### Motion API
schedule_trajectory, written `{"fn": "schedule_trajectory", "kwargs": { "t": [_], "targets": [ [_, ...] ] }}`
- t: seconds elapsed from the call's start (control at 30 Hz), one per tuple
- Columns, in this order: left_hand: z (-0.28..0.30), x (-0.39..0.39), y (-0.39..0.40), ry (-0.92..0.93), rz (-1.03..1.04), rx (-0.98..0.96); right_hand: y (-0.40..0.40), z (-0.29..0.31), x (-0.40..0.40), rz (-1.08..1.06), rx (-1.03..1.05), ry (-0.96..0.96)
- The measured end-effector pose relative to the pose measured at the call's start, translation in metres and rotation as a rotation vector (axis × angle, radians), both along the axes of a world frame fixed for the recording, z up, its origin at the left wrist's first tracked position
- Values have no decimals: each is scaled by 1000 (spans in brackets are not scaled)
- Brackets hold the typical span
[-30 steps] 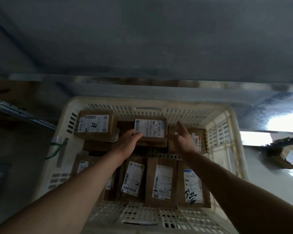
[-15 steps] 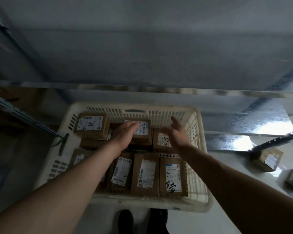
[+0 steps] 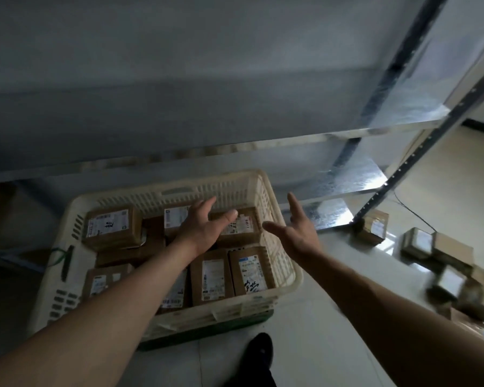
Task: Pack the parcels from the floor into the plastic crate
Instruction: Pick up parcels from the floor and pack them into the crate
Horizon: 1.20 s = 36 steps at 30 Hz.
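Dim storeroom with a pale glossy floor (image 3: 313,344) and a metal shelf rack (image 3: 375,129) running across the back, its dark perforated upright (image 3: 419,152) slanting down on the right. On the floor just in front of the rack sits the cream plastic crate (image 3: 288,263), slotted walls all round, with what looks like a green one (image 3: 207,332) under it.

Inside are brown cardboard parcels with white shipping labels. One parcel (image 3: 111,229) lies flat on top at the far left. Along the near wall a row stands side by side, including a labelled parcel (image 3: 211,276) and, touching it on the right, a scribbled-on parcel (image 3: 249,270) with black handwriting.

Left hand (image 3: 204,226) is out over the far middle of the crate, fingers spread and relaxed, thumb out to the right, holding nothing. Can't tell if it's actually touching the boxes below. Right hand (image 3: 296,227) is over the crate's right rim, palm turned inward, fingers straight and pointing away, also empty.

Off to the right, more loose parcels (image 3: 439,252) are heaped on the floor, pretty blurry, and one small box (image 3: 373,226) sits by the foot of the upright. A dark shoe (image 3: 259,350) shows at the bottom, just in front of the crate.
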<state>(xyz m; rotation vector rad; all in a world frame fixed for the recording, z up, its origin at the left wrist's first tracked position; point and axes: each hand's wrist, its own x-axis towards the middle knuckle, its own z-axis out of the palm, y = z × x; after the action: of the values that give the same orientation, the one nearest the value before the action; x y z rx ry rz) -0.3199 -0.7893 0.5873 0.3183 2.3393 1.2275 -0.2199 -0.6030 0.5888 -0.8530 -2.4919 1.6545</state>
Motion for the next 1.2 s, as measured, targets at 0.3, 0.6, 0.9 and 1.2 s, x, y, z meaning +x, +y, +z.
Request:
{"fn": "schedule_trajectory", "kwargs": {
  "t": [0.3, 0.6, 0.9, 1.2],
  "targets": [
    [8, 65, 87, 24, -224, -40, 71, 9, 109, -164, 161, -45],
    [14, 145, 233, 36, -363, -49, 185, 13, 217, -360, 119, -13],
    [17, 251, 401, 41, -500, -47, 345, 10, 347, -522, 150, -143],
    [10, 306, 503, 63, -680, -117, 425, 2, 419, -691, 121, -181]
  ]
}}
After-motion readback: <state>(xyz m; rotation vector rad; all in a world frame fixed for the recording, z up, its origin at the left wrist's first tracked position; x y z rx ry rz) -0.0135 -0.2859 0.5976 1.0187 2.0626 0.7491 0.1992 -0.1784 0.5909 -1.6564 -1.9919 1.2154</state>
